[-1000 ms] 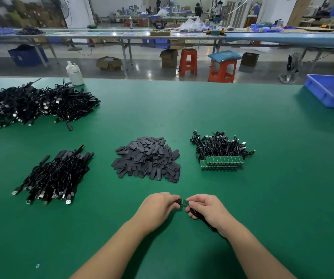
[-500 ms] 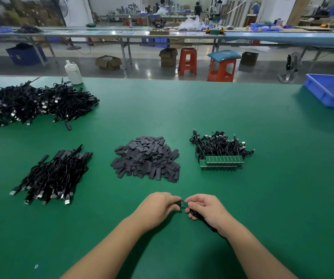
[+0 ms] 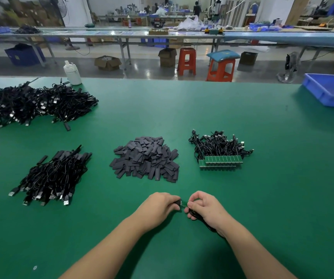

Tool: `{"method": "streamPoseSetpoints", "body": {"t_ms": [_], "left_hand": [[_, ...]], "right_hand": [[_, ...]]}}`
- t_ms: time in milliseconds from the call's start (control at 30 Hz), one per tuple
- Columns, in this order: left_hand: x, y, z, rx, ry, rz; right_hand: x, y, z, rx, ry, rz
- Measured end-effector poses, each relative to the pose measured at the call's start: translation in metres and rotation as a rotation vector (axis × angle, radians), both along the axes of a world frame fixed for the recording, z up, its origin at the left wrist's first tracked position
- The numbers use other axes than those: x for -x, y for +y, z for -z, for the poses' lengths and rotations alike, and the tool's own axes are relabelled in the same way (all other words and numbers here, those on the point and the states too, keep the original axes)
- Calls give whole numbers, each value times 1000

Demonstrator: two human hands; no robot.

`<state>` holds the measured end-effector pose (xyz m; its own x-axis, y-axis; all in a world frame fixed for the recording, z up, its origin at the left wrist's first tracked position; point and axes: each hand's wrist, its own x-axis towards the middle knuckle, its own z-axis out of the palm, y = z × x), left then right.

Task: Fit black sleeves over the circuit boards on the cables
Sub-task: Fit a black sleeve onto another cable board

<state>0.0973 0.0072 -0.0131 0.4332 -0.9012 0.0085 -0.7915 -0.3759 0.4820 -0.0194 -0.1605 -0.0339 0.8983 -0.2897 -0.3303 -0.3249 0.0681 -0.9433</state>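
L hand point(image 3: 158, 208) fingers pinch black sleeve point(image 3: 178, 203); R hand point(image 3: 206, 207) fingers grip circuit board point(image 3: 184, 203) & cable point(image 3: 204, 223). More green board showing vs 0.5 s ago.

Near the bench's front edge, the left hand point(image 3: 158, 208) pinches a black sleeve point(image 3: 178, 203) against a green circuit board point(image 3: 184, 203) held by the right hand point(image 3: 204, 208), whose cable point(image 3: 206, 224) trails under the wrist.

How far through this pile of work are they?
Done: sleeved cables are heaped at near left. In hand: the left hand pinches a sleeve against a green board that the right hand holds by its cable. Left: a bundle with bare boards and many loose sleeves.
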Motion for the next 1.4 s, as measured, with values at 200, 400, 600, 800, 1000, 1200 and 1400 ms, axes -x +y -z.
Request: {"method": "streamPoseSetpoints", "body": {"t_ms": [200, 400, 600, 800, 1000, 1200, 1400], "left_hand": [[3, 0, -1, -43, -43, 22], [5, -7, 1, -103, -102, 47], [9, -16, 3, -148, -138, 54], [10, -10, -1, -28, -257, 15], [9, -1, -11, 300, -426, 84], [10, 12, -5, 286, -435, 74], [12, 19, -4, 212, -380, 46]], "right_hand": [[0, 0, 3, 16, 8, -33], [-1, -1, 5, 23, -1, -49], [1, -2, 3, 32, -2, -76], [3, 0, -3, 1, 2, -98], [4, -6, -26, -3, 139, -277], [2, -3, -34, 183, 69, -249], [-1, 2, -26, 436, 47, -231]]}}
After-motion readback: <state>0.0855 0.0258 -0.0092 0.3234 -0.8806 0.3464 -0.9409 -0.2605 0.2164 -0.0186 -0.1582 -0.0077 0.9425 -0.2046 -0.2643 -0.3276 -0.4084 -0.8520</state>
